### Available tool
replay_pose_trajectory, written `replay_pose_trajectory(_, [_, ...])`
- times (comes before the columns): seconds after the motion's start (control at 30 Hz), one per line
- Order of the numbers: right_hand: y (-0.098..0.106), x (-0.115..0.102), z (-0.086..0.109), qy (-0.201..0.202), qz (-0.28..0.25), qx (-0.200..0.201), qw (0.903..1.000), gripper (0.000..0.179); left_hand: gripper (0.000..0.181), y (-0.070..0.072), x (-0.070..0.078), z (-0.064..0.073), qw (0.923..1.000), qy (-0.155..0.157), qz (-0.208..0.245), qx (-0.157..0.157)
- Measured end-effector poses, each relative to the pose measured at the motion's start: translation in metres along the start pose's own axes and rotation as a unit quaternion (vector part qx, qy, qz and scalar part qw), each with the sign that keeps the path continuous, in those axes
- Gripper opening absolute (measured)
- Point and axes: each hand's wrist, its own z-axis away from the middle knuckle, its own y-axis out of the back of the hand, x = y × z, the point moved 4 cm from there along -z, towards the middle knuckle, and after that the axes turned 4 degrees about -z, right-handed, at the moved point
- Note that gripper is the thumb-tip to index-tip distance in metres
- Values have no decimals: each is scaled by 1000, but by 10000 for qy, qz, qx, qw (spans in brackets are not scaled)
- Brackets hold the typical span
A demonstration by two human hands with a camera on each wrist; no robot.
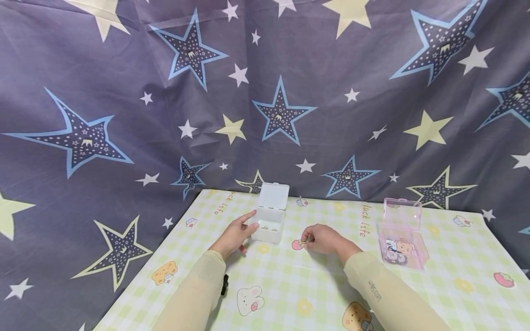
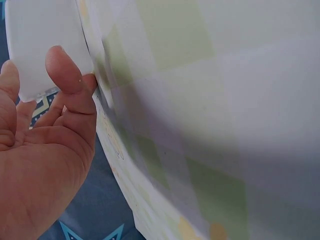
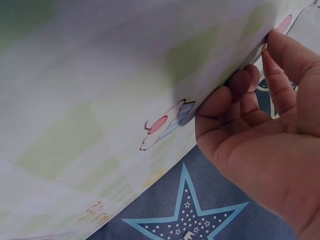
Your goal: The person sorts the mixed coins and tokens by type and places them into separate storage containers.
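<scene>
A small white box [image 1: 269, 233] stands on the table with its lid [image 1: 273, 196] raised at the back. Several tiny shiny pieces [image 1: 270, 229] lie inside it. My left hand [image 1: 234, 235] is at the box's left side, thumb and forefinger spread by its edge. In the left wrist view the thumb [image 2: 66, 72] overlaps the white wall. To the right of the box, my right hand [image 1: 325, 239] pinches a tiny yellowish piece [image 3: 264, 48] between thumb and forefinger, low over the printed cloth. Its other fingers are curled beneath; the fingertips mostly hide the piece.
A clear pink case [image 1: 400, 246] stands open at the right, with cartoon figures showing in its base. The checked tablecloth [image 1: 281, 271] is printed with cartoons. A dark star-patterned curtain [image 1: 306, 138] hangs right behind the table's back edge.
</scene>
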Motion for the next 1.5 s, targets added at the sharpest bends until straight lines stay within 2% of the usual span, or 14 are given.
replay_pose_trajectory(0.4, [3,-2,-5,-406,-295,-370,9981,12,63,0,-2,2,10000,-50,31,-47])
replay_pose_trajectory(1.5, [0,9,-5,-451,-473,-163,9977,15,62,-1,0,1,10000,-35,-29,-25])
